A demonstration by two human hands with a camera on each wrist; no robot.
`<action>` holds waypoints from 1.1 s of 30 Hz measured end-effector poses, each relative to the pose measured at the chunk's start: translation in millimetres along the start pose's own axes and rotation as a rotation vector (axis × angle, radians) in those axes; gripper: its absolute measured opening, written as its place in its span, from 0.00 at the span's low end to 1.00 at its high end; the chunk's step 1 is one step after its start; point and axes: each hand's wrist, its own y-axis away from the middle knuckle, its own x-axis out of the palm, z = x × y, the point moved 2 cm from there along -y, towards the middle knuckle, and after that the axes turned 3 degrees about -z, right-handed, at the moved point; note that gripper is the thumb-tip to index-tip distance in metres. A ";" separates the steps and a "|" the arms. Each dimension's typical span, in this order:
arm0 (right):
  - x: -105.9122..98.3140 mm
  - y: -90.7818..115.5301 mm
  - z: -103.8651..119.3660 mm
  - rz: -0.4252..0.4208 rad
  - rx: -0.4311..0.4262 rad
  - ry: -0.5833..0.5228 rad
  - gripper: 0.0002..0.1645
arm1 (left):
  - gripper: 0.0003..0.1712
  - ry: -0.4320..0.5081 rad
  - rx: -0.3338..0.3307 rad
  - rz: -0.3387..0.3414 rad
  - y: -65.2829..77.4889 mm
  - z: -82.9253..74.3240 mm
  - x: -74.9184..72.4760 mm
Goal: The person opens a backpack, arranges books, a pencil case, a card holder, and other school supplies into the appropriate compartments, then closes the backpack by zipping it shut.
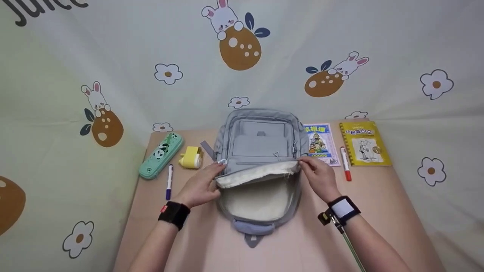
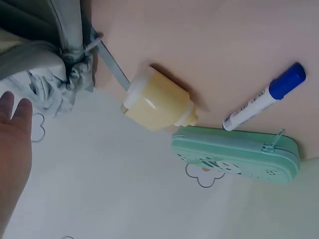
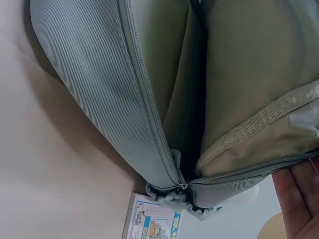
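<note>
The right hand (image 3: 296, 199) holds the zippered edge (image 3: 249, 170) of an open gray backpack (image 3: 149, 94), an illustrated book (image 3: 153, 220) just beside it.

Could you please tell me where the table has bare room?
In the head view, bare table lies right of the right hand, below the yellow book, and below the backpack. Left of it, pencil case, blue-capped marker and yellow object crowd together.

Left of your left hand (image 1: 200, 186) you have a blue-capped marker (image 1: 169, 183) and a green pencil case (image 1: 160, 155), with a yellow object (image 1: 191, 157) just beyond that hand; past your right hand (image 1: 321, 177) lie a pink-edged booklet (image 1: 323, 145) and, farther right, a red-capped marker (image 1: 345, 164) and yellow book (image 1: 365, 143).
</note>
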 end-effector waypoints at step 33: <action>-6.4 -1.6 -104.3 0.245 0.054 0.435 0.28 | 0.09 -0.054 -0.098 -0.193 -15.9 -36.7 -4.1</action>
